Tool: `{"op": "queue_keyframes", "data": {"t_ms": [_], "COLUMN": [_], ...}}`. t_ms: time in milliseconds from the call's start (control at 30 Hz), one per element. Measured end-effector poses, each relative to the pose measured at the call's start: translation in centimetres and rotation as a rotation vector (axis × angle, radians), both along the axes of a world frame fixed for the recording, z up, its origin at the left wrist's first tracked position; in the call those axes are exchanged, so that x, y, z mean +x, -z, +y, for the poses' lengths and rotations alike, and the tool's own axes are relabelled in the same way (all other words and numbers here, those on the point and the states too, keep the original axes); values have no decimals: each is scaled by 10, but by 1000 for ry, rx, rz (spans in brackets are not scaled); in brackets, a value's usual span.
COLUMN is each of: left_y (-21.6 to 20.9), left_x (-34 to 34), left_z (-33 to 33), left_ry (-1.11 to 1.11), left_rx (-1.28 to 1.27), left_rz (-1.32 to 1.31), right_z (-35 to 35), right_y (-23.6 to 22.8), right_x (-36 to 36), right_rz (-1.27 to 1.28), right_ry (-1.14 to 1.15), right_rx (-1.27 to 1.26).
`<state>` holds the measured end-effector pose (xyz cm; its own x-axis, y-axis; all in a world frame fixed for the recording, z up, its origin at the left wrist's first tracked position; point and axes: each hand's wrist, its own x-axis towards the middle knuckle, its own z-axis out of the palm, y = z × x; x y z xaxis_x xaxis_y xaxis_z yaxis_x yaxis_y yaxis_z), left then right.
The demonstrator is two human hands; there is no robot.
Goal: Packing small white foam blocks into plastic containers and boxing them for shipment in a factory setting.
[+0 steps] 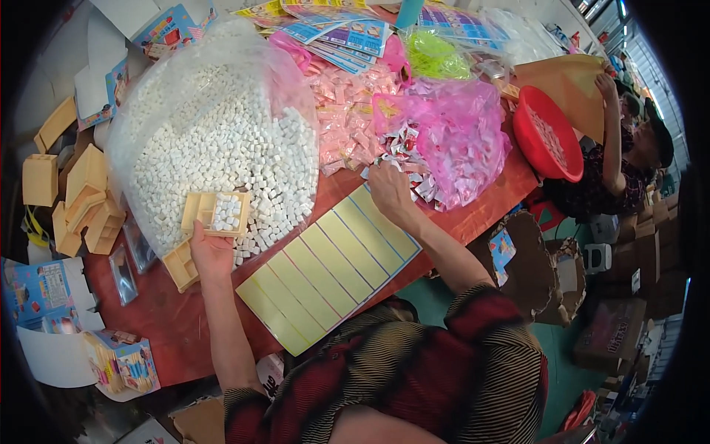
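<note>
My left hand (212, 255) grips a tan compartment tray (194, 214) by its near edge. White cubes (226, 212) fill one compartment of it. Behind and around the tray spreads a big clear bag of white cubes (214, 126). My right hand (392, 191) reaches into a heap of small shiny wrapped packets (425, 185) beside a pink plastic bag (466, 140). Its fingers are bent together there; what they pinch is hidden. A second tan tray (180, 265) lies under the left hand's side. Between my arms rests a yellow sheet with ruled strips (325, 266).
Pink packets (347, 111) are piled at the table's middle, before printed cards (347, 41). A red basin (534, 140) stands on the right, near another person (629, 148). Stacked tan trays (85, 185) and printed boxes (122, 359) sit left. A torn carton (525, 259) stands below right.
</note>
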<state>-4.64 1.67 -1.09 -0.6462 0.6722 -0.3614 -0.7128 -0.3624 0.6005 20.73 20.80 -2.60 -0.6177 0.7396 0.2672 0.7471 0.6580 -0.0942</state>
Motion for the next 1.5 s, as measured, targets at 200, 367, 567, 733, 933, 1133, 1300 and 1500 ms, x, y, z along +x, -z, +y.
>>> {"op": "queue_keyframes", "data": {"t_ms": [200,367,567,733,933,1133,1300,1500], "left_y": [-7,-3,-1,-1,2,-5,-4,-9], "left_x": [11,11,14,11,3,6,6,9], "left_z": [2,0,7,-4,-9,-6,-13,-10], "left_ry": [-1,-4,23,-15,-2,10,-12,36], "left_rx": [-86,-44,0,-22,-8,17,-12,-4], "left_rz": [24,36,31,22,25,-10,-10,9], "right_z": [6,19,44,31,63,95,74,66], "right_y": [1,-20,32,13,-17,1,-17,-24], "right_x": [4,-23,-44,-48,-38,-35,-25,-23], "right_rz": [179,358,164,185,534,586,565,695], "right_ry": [-48,43,-192,25,-87,-210,-73,-139], "right_rx": [24,-113,118,-375,-460,-389,-285,-1139]}}
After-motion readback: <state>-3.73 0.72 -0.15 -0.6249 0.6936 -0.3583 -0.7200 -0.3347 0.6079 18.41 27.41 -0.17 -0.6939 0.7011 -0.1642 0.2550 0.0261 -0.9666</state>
